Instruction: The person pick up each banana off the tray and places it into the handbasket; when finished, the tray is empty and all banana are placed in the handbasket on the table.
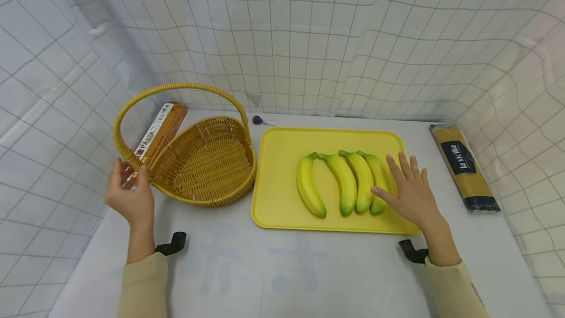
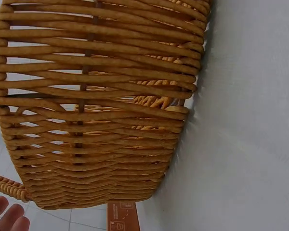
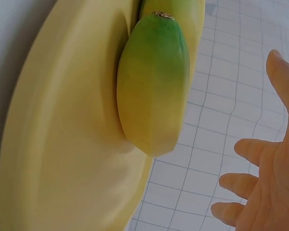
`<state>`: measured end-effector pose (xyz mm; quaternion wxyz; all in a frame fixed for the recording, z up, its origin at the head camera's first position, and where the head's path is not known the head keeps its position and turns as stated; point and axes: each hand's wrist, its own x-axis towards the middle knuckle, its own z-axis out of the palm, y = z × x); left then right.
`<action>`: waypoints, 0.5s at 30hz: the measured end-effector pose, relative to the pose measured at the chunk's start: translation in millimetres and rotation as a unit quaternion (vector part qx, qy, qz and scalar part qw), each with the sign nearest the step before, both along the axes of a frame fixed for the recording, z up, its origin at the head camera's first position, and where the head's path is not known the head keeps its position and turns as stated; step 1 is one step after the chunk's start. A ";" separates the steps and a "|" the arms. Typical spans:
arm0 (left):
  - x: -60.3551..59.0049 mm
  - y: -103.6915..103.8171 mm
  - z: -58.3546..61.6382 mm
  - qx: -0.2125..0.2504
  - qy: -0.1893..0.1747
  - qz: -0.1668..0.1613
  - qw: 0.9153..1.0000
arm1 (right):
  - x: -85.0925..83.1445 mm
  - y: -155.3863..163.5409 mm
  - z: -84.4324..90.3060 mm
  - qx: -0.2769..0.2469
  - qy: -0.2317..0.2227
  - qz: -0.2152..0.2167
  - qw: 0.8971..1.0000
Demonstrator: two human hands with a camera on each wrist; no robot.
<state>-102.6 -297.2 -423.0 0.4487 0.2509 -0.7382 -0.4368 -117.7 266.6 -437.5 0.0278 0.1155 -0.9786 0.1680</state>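
Note:
My left hand (image 1: pixel 132 198) is at the near left side of a wicker basket (image 1: pixel 209 200), thumb and fingers spread apart right at the foot of its arched handle (image 1: pixel 181 86). In the left wrist view, fingertips (image 2: pixel 8 219) show just beside the handle, not wrapped round it. Over the right end of a yellow tray (image 1: pixel 282 220), my right hand (image 1: pixel 412 195) is spread with straight fingers. It is beside the rightmost of several bananas (image 1: pixel 311 185) lying on the tray. In the right wrist view, a green-tipped banana (image 3: pixel 154 91) lies apart from the fingers.
Behind the basket's left side lies a pasta box (image 1: pixel 163 129). A purple lollipop (image 1: pixel 258 120) is between basket and tray at the back. On the far right is a pack of spaghetti (image 1: pixel 463 166). White gridded curtains (image 1: pixel 309 38) enclose the table (image 1: pixel 265 274).

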 end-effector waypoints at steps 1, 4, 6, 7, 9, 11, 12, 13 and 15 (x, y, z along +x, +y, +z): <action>-1.6 -0.6 -1.6 0.003 0.005 0.000 1.000 | -0.3 0.3 -1.0 -0.004 0.002 -0.002 1.000; -8.0 -8.7 -14.3 0.010 0.028 -0.008 1.000 | -0.8 0.7 -3.3 -0.016 0.007 -0.007 1.000; -10.4 -10.0 -18.7 0.017 0.044 -0.013 0.999 | -1.4 1.1 -5.1 -0.023 0.014 -0.010 1.000; -11.2 -9.9 -19.9 0.021 0.051 -0.016 0.998 | -1.7 1.5 -6.3 -0.027 0.017 -0.012 0.999; -12.2 -8.9 -21.4 0.030 0.060 -0.017 0.998 | -2.4 2.2 -8.6 -0.038 0.022 -0.016 0.999; -12.8 -7.4 -21.7 0.033 0.067 -0.014 0.997 | -3.5 3.2 -11.3 -0.053 0.026 -0.019 0.998; -13.1 -6.7 -21.7 0.032 0.068 -0.010 0.997 | -4.1 3.7 -12.8 -0.061 0.027 -0.020 0.998; -13.4 -6.1 -21.7 0.031 0.069 -0.007 0.997 | -4.7 4.4 -14.4 -0.070 0.027 -0.022 0.997; -14.1 -5.0 -21.6 0.025 0.068 -0.001 0.997 | -5.6 5.5 -17.1 -0.089 0.027 -0.024 0.995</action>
